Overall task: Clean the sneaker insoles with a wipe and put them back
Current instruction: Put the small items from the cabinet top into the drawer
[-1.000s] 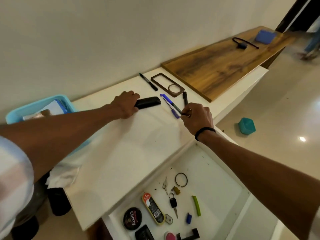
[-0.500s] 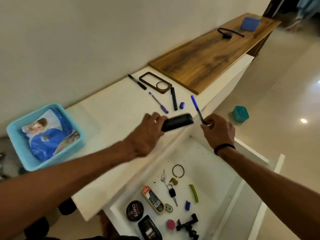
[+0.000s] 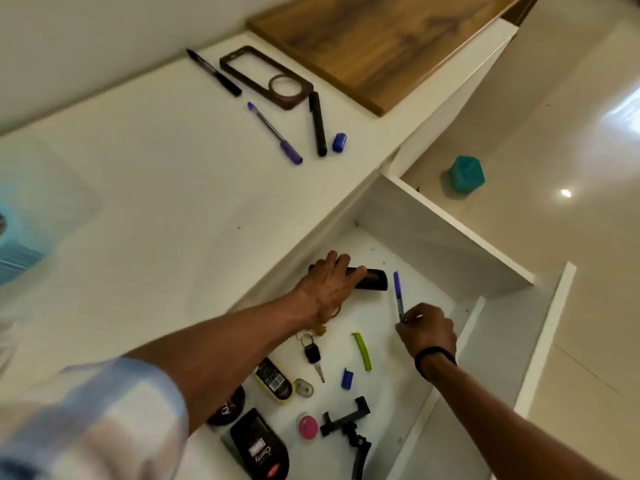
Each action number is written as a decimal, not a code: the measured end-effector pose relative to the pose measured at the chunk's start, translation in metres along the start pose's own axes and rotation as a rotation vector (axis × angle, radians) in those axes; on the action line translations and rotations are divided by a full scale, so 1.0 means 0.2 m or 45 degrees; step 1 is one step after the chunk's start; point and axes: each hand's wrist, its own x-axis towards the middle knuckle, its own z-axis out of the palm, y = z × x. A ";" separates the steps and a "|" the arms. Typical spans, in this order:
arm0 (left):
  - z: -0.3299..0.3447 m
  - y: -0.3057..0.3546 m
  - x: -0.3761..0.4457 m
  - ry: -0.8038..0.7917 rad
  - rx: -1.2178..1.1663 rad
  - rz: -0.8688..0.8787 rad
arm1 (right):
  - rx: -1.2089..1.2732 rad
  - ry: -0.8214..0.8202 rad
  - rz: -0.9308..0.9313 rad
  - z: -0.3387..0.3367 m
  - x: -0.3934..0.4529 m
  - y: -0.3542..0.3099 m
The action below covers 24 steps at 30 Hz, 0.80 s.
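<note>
No sneaker, insole or wipe shows in this view. My left hand (image 3: 329,289) is inside the open white drawer (image 3: 446,233), its fingers laid over a black oblong case (image 3: 370,279) that lies on the drawer floor near the back. My right hand (image 3: 426,329) is also in the drawer, just right of the case, and pinches a blue pen (image 3: 398,295) by its lower end, with the pen pointing up and away from me.
The drawer also holds keys (image 3: 311,353), a green strip (image 3: 362,351), shoe polish tins (image 3: 259,445), a pink disc (image 3: 307,426) and a black clamp (image 3: 346,419). On the white countertop (image 3: 156,202) lie pens (image 3: 275,133), a brown phone case (image 3: 266,76) and a wooden board (image 3: 374,39). A teal box (image 3: 465,174) sits on the floor.
Both hands moved from the countertop's edge down into the drawer, the left carrying the black case, the right carrying the blue pen. The camera tilted downward; the blue basket slid out of view.
</note>
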 end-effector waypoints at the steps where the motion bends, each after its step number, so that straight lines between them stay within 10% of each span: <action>1: 0.03 -0.02 0.05 -0.015 0.014 -0.001 | -0.029 -0.023 0.028 0.05 0.00 0.03; 11: 0.14 -0.07 0.22 0.013 -0.140 0.000 | -0.092 0.000 -0.011 0.13 0.04 0.01; 19: -0.45 -0.03 -0.28 0.532 -0.306 0.304 | 0.485 0.476 -0.827 -0.27 0.07 -0.84; 24: -0.76 -0.62 -0.26 0.781 -0.022 -0.179 | 0.255 0.361 -0.986 -0.37 0.06 -1.37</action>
